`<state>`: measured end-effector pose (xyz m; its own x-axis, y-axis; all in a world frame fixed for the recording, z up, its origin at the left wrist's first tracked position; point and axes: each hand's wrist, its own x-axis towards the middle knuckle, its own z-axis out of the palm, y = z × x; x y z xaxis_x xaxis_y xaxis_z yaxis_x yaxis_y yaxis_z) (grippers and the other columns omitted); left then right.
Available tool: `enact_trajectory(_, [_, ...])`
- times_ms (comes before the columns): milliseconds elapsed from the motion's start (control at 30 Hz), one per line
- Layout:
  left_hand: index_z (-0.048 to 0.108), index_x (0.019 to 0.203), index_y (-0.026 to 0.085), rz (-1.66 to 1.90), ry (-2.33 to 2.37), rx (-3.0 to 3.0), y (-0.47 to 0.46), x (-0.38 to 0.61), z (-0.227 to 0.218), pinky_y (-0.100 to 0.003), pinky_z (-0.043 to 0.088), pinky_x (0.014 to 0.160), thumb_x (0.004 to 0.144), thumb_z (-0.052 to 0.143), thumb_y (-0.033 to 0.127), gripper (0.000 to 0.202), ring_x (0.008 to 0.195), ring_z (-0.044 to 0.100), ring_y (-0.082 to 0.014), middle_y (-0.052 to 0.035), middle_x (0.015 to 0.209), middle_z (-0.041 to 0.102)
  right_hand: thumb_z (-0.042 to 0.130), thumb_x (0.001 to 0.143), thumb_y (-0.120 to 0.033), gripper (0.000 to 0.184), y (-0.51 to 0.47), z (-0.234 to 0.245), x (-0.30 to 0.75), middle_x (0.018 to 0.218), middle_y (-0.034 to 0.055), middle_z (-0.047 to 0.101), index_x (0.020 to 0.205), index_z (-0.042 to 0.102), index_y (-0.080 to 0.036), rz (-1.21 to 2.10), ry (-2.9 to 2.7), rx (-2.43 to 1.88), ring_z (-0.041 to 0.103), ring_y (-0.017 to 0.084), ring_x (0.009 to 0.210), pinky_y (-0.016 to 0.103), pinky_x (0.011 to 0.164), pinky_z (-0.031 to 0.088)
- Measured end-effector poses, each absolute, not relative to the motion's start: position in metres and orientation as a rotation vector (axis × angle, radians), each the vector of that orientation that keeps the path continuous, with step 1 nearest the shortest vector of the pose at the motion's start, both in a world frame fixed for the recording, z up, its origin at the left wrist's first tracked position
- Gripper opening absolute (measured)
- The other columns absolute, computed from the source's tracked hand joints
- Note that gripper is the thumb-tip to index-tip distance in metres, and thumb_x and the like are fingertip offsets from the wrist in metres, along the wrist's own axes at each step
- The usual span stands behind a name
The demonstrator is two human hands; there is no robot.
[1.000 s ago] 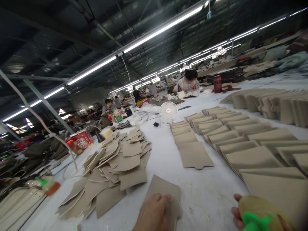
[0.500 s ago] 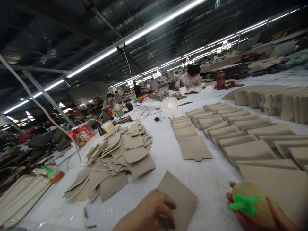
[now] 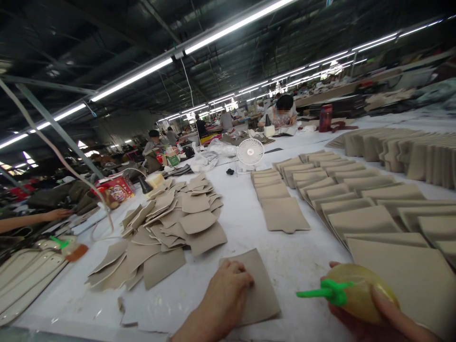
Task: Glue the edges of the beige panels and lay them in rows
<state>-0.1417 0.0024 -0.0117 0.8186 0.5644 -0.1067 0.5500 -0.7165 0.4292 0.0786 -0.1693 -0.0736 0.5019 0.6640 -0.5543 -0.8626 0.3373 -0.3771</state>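
Note:
My left hand presses on a flat beige panel on the white table, its fingers curled together over the panel's left part. In my right hand is a soft, rounded glue bottle with yellowish contents. Its green nozzle points left, toward the panel, and does not touch it. Just behind the bottle lies a row of overlapping beige panels. Left of my left hand is a loose pile of similar pieces.
A small white fan stands mid-table. Another bottle with a green nozzle lies at the left, near pale strips. A co-worker's arm reaches in at the left edge. Another person sits at the far end.
The panel has turned and shifted slightly left, with my left hand closed further over it. The glue bottle has moved left and tipped, so its nozzle now points left. A co-worker's arm has appeared.

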Motion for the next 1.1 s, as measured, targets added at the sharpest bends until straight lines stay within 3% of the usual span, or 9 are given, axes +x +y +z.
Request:
enact_trajectory(67, [0.061,0.118,0.020,0.062,0.994,2.451,-0.004,-0.132,-0.007,-0.038,0.044,0.096,0.085,0.054,0.034,0.036,0.108,0.054,-0.0268,-0.0100,0.119,0.058,0.080,0.063,-0.031,0.064,-0.168,-0.076,0.078,0.121,0.0060,0.068,0.125,0.062,-0.029,1.004,0.310,-0.731,0.070,0.034,0.091,0.043,0.066,0.065])
enact_trajectory(167, [0.046,0.135,0.014,0.023,1.174,2.405,-0.016,-0.116,-0.008,-0.045,0.045,0.096,0.077,0.062,0.045,0.068,0.108,0.054,-0.0325,-0.0168,0.127,0.048,0.085,0.055,-0.032,0.064,-0.168,-0.075,0.077,0.125,0.0066,0.066,0.117,0.066,-0.029,0.993,0.251,-0.783,0.067,0.037,0.098,0.044,0.069,0.065])
enact_trajectory(300, [0.054,0.126,0.015,-0.055,1.128,2.480,-0.019,-0.111,-0.008,-0.047,0.044,0.097,0.072,0.062,0.039,0.059,0.113,0.050,-0.0346,-0.0170,0.127,0.045,0.085,0.056,-0.037,0.059,-0.169,-0.069,0.073,0.128,0.0054,0.064,0.112,0.070,-0.027,0.966,0.187,-0.831,0.066,0.036,0.102,0.040,0.071,0.064])
enact_trajectory(467, [0.060,0.122,0.021,-0.096,0.957,2.507,0.001,-0.122,0.001,-0.038,0.044,0.097,0.070,0.059,0.026,0.053,0.111,0.051,-0.0283,-0.0112,0.119,0.052,0.085,0.054,-0.039,0.055,-0.168,-0.066,0.070,0.125,0.0060,0.066,0.106,0.073,-0.027,0.944,0.210,-0.838,0.067,0.036,0.099,0.040,0.070,0.064])
enact_trajectory(600, [0.059,0.117,0.014,-0.015,1.043,2.518,0.000,-0.121,-0.002,-0.042,0.042,0.100,0.077,0.056,0.035,0.045,0.112,0.049,-0.0302,-0.0137,0.119,0.054,0.084,0.058,-0.040,0.053,-0.169,-0.069,0.071,0.126,0.0070,0.065,0.108,0.073,-0.027,0.945,0.177,-0.852,0.065,0.038,0.104,0.041,0.074,0.063])
enact_trajectory(800, [0.058,0.112,0.008,-0.072,1.219,2.540,-0.011,-0.105,-0.007,-0.044,0.044,0.099,0.068,0.060,0.026,0.047,0.112,0.049,-0.0336,-0.0190,0.120,0.053,0.083,0.064,-0.044,0.053,-0.170,-0.087,0.076,0.127,0.0093,0.064,0.112,0.069,-0.027,0.949,-0.087,-0.915,0.058,0.042,0.115,0.049,0.086,0.059])
enact_trajectory(967, [0.062,0.108,0.006,-0.172,1.193,2.615,-0.013,-0.098,-0.002,-0.041,0.048,0.095,0.068,0.057,0.015,0.041,0.110,0.053,-0.0335,-0.0216,0.117,0.055,0.083,0.061,-0.052,0.069,-0.164,-0.073,0.077,0.114,0.0106,0.069,0.121,0.059,-0.026,0.777,-0.327,-1.156,0.064,0.034,0.105,0.033,0.084,0.058])
enact_trajectory(1100, [0.067,0.101,0.008,-0.198,1.121,2.671,-0.005,-0.103,0.000,-0.040,0.049,0.093,0.078,0.046,0.011,0.031,0.101,0.058,-0.0297,-0.0189,0.111,0.060,0.078,0.064,-0.060,0.064,-0.158,-0.050,0.078,0.096,0.0035,0.070,0.116,0.058,-0.029,0.487,-0.588,-1.410,0.066,0.022,0.086,0.017,0.069,0.056])
